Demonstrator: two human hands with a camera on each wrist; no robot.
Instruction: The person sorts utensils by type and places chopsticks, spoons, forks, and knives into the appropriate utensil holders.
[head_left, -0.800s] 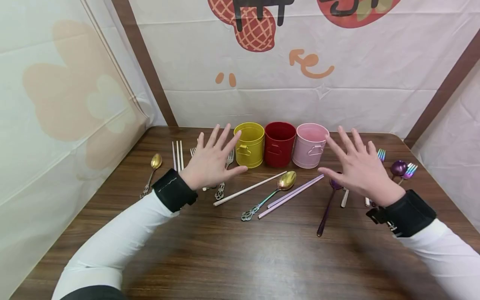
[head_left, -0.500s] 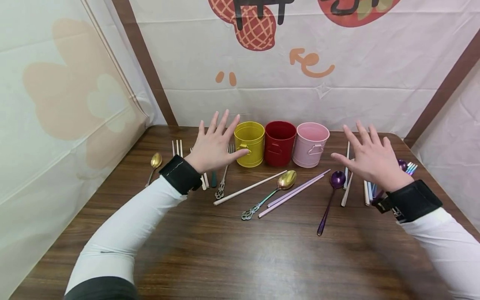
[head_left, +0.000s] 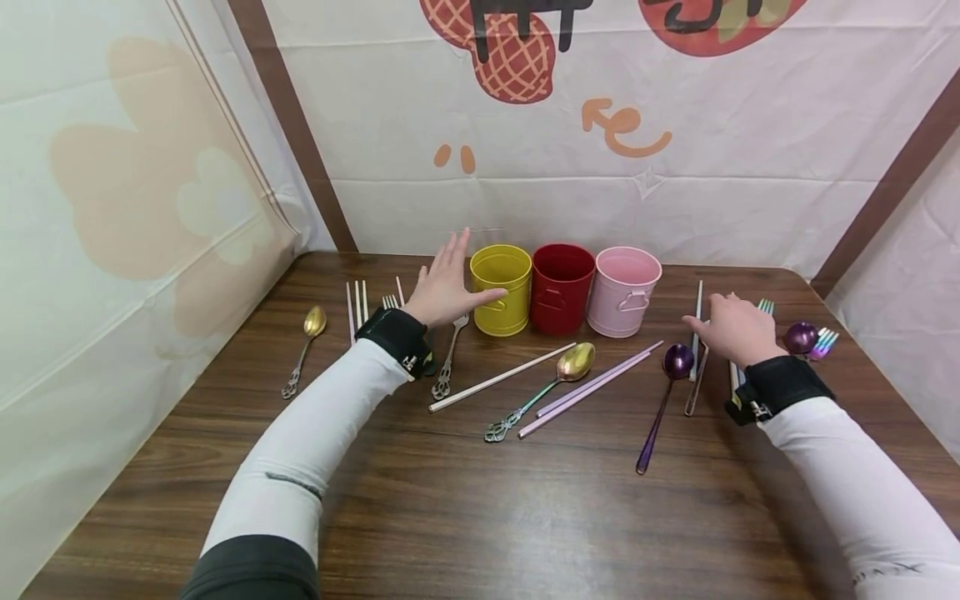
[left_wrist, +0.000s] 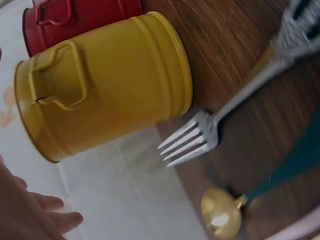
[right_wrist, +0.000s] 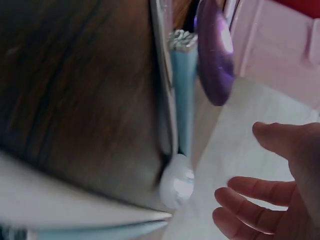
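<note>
Right hand (head_left: 738, 331) hovering near silver spoon (right_wrist: 177, 182), fingers parted, thumb apart, grasping nothing. Spoon lying on bench (head_left: 465, 517) right of pink bucket (head_left: 618, 308), just beside light-blue handle (right_wrist: 184, 95); purple spoon (head_left: 678, 362) resting near. Slim pieces crowding here, so pinching one handle with thumb and fingertip probably working best; lifting straight up likely sparing neighbours, smooth metal perhaps twisting. Left hand (head_left: 442, 292) hanging beside yellow bucket (head_left: 501, 304), fingers straight, empty; knocking rim possibly tipping bucket.

Head cam faces fwd/down over table (head_left: 480, 517); wrist cams close, tilted; head/L wrist share yellow bucket (head_left: 512, 312).
</note>
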